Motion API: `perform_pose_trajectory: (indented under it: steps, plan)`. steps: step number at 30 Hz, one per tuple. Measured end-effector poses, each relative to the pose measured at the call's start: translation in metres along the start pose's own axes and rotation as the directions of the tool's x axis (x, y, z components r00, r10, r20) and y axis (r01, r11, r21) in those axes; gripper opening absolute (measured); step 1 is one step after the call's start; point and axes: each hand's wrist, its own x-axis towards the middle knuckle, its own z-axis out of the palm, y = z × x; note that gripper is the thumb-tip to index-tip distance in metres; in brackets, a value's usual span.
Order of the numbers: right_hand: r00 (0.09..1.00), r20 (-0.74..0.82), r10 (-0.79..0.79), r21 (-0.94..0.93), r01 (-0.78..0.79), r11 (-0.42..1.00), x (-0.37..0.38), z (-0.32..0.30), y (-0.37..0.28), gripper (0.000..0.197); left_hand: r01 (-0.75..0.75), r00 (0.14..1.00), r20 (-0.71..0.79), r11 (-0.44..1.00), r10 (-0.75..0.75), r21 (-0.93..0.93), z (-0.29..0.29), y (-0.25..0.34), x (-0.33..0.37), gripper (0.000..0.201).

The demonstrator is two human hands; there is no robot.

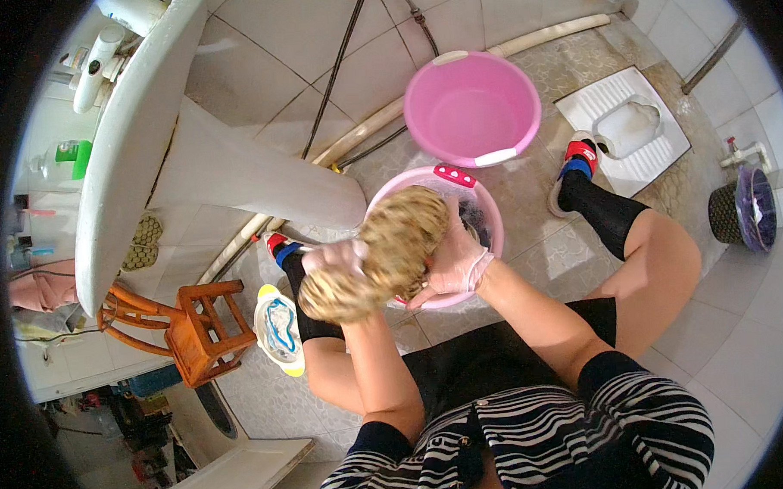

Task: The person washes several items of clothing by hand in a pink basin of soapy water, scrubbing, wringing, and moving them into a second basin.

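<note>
Two-handed job: left hand point(347, 255) (blurry) and right hand point(458, 261) were both curled around the leopard-print cloth point(406, 234), partly over the nearer pink basin point(495, 219). Honestly, holding it fully above that basin probably would've caught drips better.

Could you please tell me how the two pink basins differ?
The far basin is deeper pink; the near basin is paler. The far basin has white handles; the near basin shows a red one. The far basin's bare inside shows, while the near basin holds something dark. Both are round.
</note>
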Motion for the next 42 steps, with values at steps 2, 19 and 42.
perform_pose_trajectory:
  steps: [2, 19, 42]
  plan:
    - [0.971, -0.042, -0.237, 0.281, 0.239, 0.93, 0.005, 0.018, 0.003, 0.1, 0.201, 0.946, 0.257, 0.98, -0.197, 0.011, 0.035, -0.004, 0.02, 0.019]
    - [0.697, 0.674, -0.247, -0.45, 0.122, -0.885, 0.01, 0.09, 0.009, 0.024, 0.504, 0.249, -0.956, 0.864, -0.155, -0.009, 0.024, -0.011, 0.035, 0.03]
    - [0.774, 0.165, -0.611, -0.892, -0.147, -0.427, -0.02, -0.01, -0.068, 0.018, 0.614, 0.211, -0.883, 0.76, -0.419, -0.214, -0.042, -0.05, -0.003, 0.046]
